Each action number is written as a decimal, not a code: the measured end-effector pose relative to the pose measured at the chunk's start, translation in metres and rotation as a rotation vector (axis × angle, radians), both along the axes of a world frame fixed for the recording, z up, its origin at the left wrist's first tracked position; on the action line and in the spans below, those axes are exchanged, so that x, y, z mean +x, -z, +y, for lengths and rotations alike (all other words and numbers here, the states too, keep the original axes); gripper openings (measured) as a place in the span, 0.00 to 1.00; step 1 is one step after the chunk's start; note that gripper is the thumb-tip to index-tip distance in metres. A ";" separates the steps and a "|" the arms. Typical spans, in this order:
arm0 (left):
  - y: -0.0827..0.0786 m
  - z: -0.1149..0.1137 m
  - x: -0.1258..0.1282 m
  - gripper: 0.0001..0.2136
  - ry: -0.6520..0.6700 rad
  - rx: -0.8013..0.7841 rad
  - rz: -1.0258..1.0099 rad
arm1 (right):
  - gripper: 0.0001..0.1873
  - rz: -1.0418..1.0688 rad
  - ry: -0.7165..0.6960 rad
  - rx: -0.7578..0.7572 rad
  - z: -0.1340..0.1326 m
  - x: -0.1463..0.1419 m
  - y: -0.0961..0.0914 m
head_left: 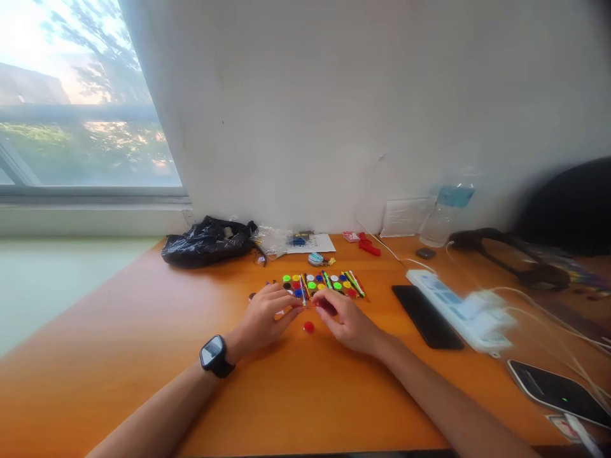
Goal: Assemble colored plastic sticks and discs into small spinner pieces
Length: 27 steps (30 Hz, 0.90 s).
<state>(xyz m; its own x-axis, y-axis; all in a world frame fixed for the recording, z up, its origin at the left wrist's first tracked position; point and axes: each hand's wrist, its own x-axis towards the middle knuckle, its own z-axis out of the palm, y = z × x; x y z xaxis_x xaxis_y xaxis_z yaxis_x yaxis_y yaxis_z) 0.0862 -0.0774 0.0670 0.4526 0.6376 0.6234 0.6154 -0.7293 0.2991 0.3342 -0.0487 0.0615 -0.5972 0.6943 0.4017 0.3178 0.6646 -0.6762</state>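
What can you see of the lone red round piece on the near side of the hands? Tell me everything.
The red round piece is small, plain and bright red, with a slightly glossy look that suggests plastic. It rests on the wooden table, just nearer the wearer than the fingertips of the left hand and right hand, touching neither. Only the table appears to touch it. Finer details, such as holes or a rim, are too small to tell.

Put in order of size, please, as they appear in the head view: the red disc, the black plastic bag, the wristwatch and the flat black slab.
1. Black plastic bag
2. Flat black slab
3. Wristwatch; it sits nearer the camera than the bag, so its real size is unsure
4. Red disc
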 end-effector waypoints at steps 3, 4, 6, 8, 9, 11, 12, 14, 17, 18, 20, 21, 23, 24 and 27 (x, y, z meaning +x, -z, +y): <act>-0.003 -0.001 -0.003 0.09 -0.004 -0.037 -0.005 | 0.06 0.025 0.055 -0.021 0.002 0.001 0.000; -0.003 -0.001 -0.004 0.09 -0.005 -0.054 -0.008 | 0.05 0.033 0.068 -0.025 0.002 0.002 -0.001; -0.002 -0.001 -0.006 0.09 -0.011 -0.082 -0.020 | 0.05 0.043 0.080 -0.034 0.002 0.002 -0.002; 0.001 -0.001 -0.006 0.08 -0.023 -0.098 -0.036 | 0.07 0.044 0.073 -0.067 0.002 0.002 -0.003; 0.002 0.000 -0.005 0.08 -0.028 -0.102 -0.044 | 0.08 0.045 0.068 -0.098 0.002 0.002 -0.003; 0.005 0.000 -0.004 0.08 -0.033 -0.106 -0.062 | 0.09 0.060 0.050 -0.182 0.004 0.000 -0.002; 0.005 0.001 -0.003 0.09 -0.032 -0.108 -0.071 | 0.10 0.072 0.036 -0.229 0.005 0.000 -0.001; 0.006 0.001 -0.002 0.10 -0.022 -0.106 -0.085 | 0.11 0.109 0.016 -0.321 0.009 0.000 0.001; 0.005 0.001 -0.001 0.10 0.000 -0.104 -0.071 | 0.10 0.174 0.018 -0.436 0.014 0.000 0.003; 0.005 0.000 -0.001 0.09 0.004 -0.104 -0.061 | 0.10 0.184 0.023 -0.461 0.014 0.000 0.003; 0.005 0.000 -0.002 0.09 0.008 -0.107 -0.041 | 0.09 0.163 0.029 -0.492 0.014 0.000 0.003; 0.005 -0.001 -0.002 0.09 0.006 -0.107 -0.033 | 0.08 0.134 0.031 -0.511 0.013 0.000 0.003; 0.004 -0.002 -0.002 0.09 0.002 -0.107 -0.016 | 0.08 0.077 0.043 -0.563 0.012 0.000 0.002; 0.004 -0.002 -0.002 0.09 0.005 -0.112 -0.002 | 0.08 0.059 0.052 -0.593 0.011 0.000 0.003; 0.003 -0.003 -0.001 0.10 0.035 -0.135 0.057 | 0.07 0.039 0.081 -0.646 0.012 0.000 0.006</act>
<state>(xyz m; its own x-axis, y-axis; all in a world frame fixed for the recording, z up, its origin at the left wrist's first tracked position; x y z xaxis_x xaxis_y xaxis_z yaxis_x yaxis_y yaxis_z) 0.0849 -0.0807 0.0642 0.5081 0.6972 0.5057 0.6092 -0.7060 0.3612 0.3347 -0.0370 0.0552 -0.5266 0.8452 -0.0912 0.3170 0.0957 -0.9436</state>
